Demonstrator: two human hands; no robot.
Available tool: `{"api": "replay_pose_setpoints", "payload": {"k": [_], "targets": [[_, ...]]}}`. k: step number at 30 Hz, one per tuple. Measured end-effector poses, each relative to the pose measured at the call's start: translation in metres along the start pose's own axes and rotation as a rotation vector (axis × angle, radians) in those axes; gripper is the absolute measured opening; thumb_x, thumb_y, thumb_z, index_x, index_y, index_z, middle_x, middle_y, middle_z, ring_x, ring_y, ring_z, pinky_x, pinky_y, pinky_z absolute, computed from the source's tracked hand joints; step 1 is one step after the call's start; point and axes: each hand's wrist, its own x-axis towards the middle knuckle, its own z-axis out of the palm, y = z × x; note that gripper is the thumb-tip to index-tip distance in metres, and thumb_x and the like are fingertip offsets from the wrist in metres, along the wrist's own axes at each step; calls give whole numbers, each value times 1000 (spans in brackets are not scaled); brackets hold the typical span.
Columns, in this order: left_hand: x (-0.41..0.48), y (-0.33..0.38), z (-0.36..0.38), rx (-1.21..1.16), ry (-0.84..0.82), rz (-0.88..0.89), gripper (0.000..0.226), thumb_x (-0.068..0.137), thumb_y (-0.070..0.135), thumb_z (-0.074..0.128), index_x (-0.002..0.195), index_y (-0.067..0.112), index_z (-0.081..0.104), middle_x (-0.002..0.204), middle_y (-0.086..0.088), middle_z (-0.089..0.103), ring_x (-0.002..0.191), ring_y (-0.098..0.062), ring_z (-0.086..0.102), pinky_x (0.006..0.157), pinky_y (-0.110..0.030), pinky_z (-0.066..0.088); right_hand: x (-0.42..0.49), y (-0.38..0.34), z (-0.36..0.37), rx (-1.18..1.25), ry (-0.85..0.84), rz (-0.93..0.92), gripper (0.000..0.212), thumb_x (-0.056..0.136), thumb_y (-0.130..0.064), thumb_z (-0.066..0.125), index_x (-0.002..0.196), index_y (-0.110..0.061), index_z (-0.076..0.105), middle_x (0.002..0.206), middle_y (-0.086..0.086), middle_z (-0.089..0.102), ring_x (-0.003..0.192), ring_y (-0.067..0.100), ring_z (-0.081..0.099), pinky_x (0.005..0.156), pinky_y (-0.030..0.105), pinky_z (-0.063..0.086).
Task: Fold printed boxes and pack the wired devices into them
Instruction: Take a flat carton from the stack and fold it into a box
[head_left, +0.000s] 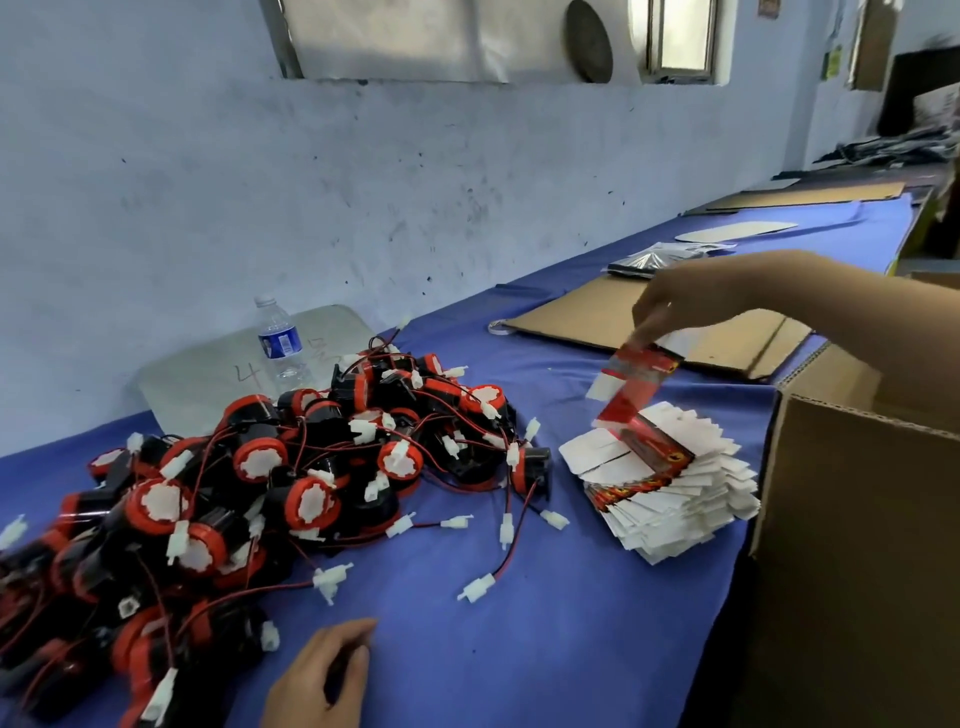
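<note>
Blue table (545, 649): right hand (670, 296) pinches one flat box (636, 387); one stack (675, 499).

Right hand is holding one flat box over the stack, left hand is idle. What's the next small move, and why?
Probably bring the left hand to the lower end of the flat box that the right hand pinches by its top, above the stack. The box is unopened, one hand likely cannot square it, and the wired devices lie unpacked in their pile.
</note>
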Motion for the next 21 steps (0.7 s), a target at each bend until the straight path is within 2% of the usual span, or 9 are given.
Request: {"api": "replay_pose_setpoints", "payload": {"k": [2, 4, 7, 9, 13, 15, 17, 20, 21], "targets": [[-2, 10, 6, -18, 85, 51, 53, 84, 6, 69, 101, 55, 62, 90, 26, 67, 84, 8, 60, 70, 1, 40, -6, -17, 5, 198, 236, -71, 27, 92, -35, 60, 75, -14, 60, 74, 7, 62, 72, 30, 60, 61, 34, 48], [-11, 27, 4, -197, 84, 109, 54, 86, 17, 69, 127, 49, 53, 99, 20, 69, 87, 5, 64, 78, -10, 46, -13, -53, 27, 663, 337, -194, 24, 94, -29, 59, 80, -9, 57, 68, 8, 62, 59, 27, 64, 51, 33, 52], [-19, 54, 4, -536, 93, 40, 62, 81, 44, 53, 136, 50, 26, 110, 13, 70, 92, -13, 70, 85, -33, 48, -22, -129, 93, 1386, 252, -332, 13, 95, -11, 57, 108, -9, 55, 71, 15, 63, 59, 22, 63, 47, 30, 53], [-25, 62, 7, -554, 109, -26, 59, 78, 46, 48, 132, 53, 26, 122, 29, 58, 104, -2, 63, 91, -27, 43, -25, -183, 143, 1635, 152, -275, 17, 95, -6, 56, 111, -13, 54, 76, 19, 65, 66, 21, 63, 51, 30, 54], [-28, 45, 5, -477, 281, -212, 57, 89, 49, 47, 143, 44, 28, 128, 33, 37, 118, 5, 35, 97, -16, 24, -30, -242, 209, 1599, 127, -104, 37, 90, -13, 67, 122, -21, 51, 90, -4, 59, 66, 0, 59, 61, 17, 48], [-24, 39, 1, -419, 328, -169, 46, 96, 36, 46, 141, 39, 38, 138, 19, 46, 124, -1, 42, 103, -20, 30, -29, -251, 217, 1439, 258, -88, 68, 83, -33, 73, 139, -34, 35, 131, -13, 43, 104, -10, 52, 87, 16, 44], [-19, 39, 1, -389, 369, -113, 43, 98, 25, 48, 138, 39, 41, 135, 16, 56, 125, -3, 48, 106, -24, 36, -26, -256, 208, 1357, 358, -212, 82, 72, -57, 72, 142, -44, 31, 149, -25, 19, 132, -9, 30, 103, 18, 34], [-26, 56, 3, -212, 366, 41, 52, 94, 15, 53, 117, 61, 49, 91, 44, 61, 104, 18, 54, 80, 0, 37, -24, -264, 197, 1503, 352, -332, 76, 76, -54, 73, 141, -40, 38, 145, -26, 36, 133, -8, 33, 103, 15, 37], [-28, 54, 4, -119, 349, 129, 60, 94, 10, 52, 110, 69, 52, 97, 46, 60, 106, 20, 52, 80, 2, 37, -23, -266, 197, 1605, 325, -347, 68, 78, -46, 70, 140, -37, 41, 142, -21, 44, 131, -6, 39, 100, 16, 41]]}}
